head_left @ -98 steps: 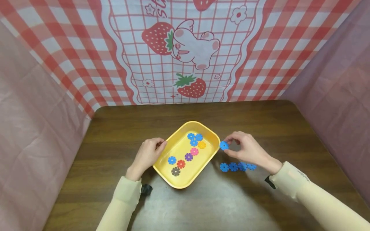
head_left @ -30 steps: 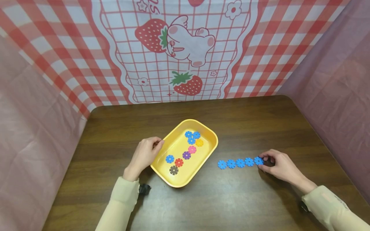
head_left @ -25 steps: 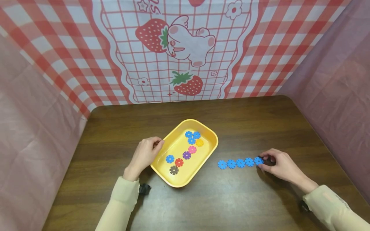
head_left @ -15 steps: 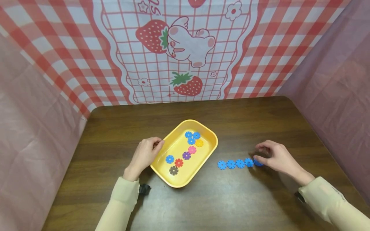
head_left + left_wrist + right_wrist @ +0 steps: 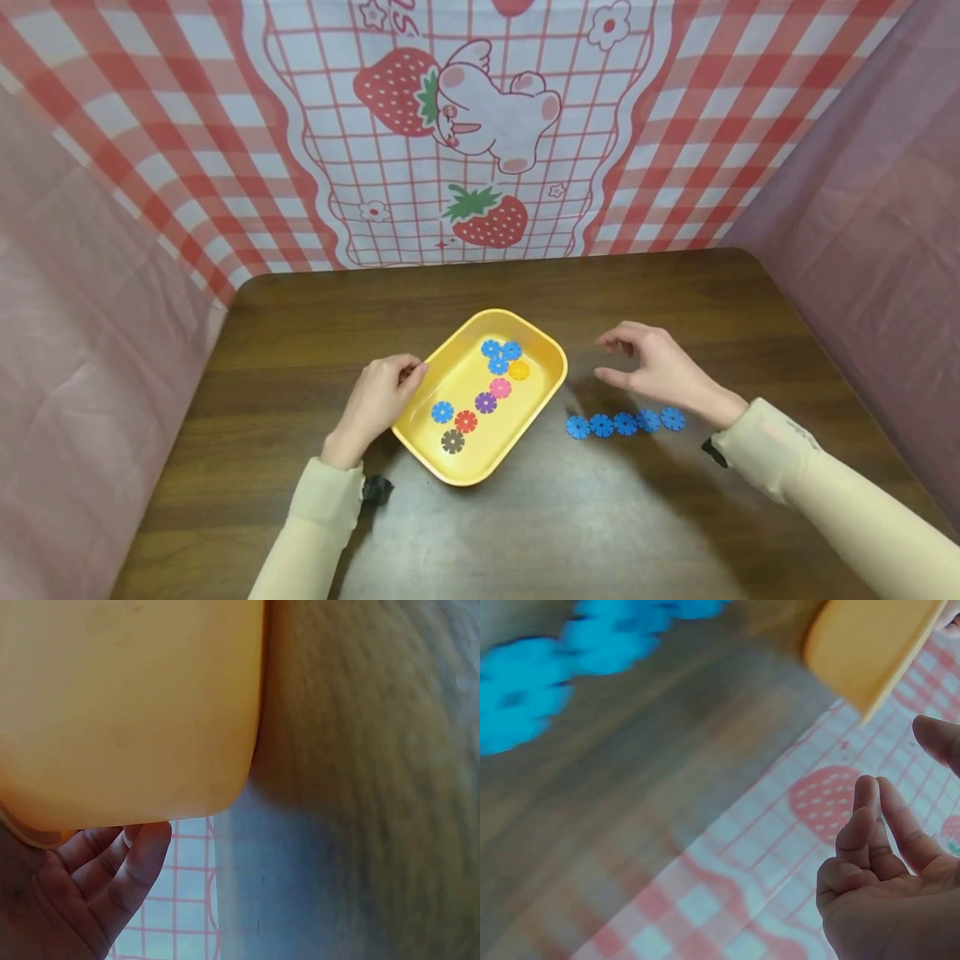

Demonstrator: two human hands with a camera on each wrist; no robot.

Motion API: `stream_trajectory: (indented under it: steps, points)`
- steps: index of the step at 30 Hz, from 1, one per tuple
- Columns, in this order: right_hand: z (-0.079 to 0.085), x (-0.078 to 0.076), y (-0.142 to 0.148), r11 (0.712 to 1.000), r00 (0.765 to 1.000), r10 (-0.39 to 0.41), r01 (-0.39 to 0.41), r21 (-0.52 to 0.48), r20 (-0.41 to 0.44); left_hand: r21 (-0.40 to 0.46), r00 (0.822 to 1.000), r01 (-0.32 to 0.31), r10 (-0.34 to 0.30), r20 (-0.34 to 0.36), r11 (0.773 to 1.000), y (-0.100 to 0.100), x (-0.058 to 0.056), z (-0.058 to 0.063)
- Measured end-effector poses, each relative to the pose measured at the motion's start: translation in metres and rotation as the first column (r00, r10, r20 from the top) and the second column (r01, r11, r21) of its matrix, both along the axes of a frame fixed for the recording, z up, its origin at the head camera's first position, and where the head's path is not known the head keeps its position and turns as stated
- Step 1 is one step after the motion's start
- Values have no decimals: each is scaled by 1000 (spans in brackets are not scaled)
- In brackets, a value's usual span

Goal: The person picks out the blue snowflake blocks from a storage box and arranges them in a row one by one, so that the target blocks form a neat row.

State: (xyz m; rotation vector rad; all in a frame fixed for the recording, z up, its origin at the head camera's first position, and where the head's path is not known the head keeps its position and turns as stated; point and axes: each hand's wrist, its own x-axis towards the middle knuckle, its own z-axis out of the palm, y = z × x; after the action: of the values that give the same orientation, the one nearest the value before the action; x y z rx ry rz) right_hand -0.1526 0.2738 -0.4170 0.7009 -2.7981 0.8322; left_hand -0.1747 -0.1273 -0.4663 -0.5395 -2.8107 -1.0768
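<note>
My left hand (image 5: 375, 406) grips the left rim of a yellow plastic tray (image 5: 459, 373); in the left wrist view its fingers (image 5: 139, 866) lie against the tray's outer wall. Flat notched snowflake discs are in the tray: three blue ones (image 5: 498, 365) clustered with a yellow one (image 5: 518, 370), then pink (image 5: 500, 388), purple (image 5: 486, 403), blue (image 5: 442, 412), red (image 5: 466, 422) and dark brown (image 5: 452, 441). Right of the tray, several blue snowflake discs (image 5: 626, 424) form a row on the table. Above that row my right hand (image 5: 663, 367) is empty, thumb and fingers apart.
The brown wooden table (image 5: 337, 308) has rounded far corners. Behind it hangs a red-and-white checked cloth (image 5: 480, 100) with strawberries and a cartoon animal. Pinkish curtains (image 5: 862, 208) flank both sides.
My right hand set a blue snowflake disc at the right end of the row, let go, then rose and moved left toward the tray. The left hand has kept its grip on the rim.
</note>
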Motion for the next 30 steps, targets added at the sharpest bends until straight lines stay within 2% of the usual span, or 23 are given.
stream_trajectory:
  steps: [5, 10, 20, 26, 30]
  points:
    - [8, -15, -33, 997, 998, 67, -66, -38, 20, 0, 1000, -6, 6, -10, 1000, 0, 0, 0]
    - [9, -25, -62, 990, 991, 132, -130, -58, 33, 1, 1000, -5, 5, -10, 1000, 1, 1, 0]
    - [-4, -37, -113, 965, 967, 243, -234, -115, 72, -4, 1000, -11, 11, -17, 1000, 0, 2, -1]
    - [-15, -38, -140, 954, 952, 292, -282, -106, 95, -4, 1000, -9, 9, -22, 1000, 1, 2, -2]
    - [-23, -37, -155, 953, 948, 297, -286, -102, 118, -8, 1000, -8, 8, -20, 1000, 1, 1, -1]
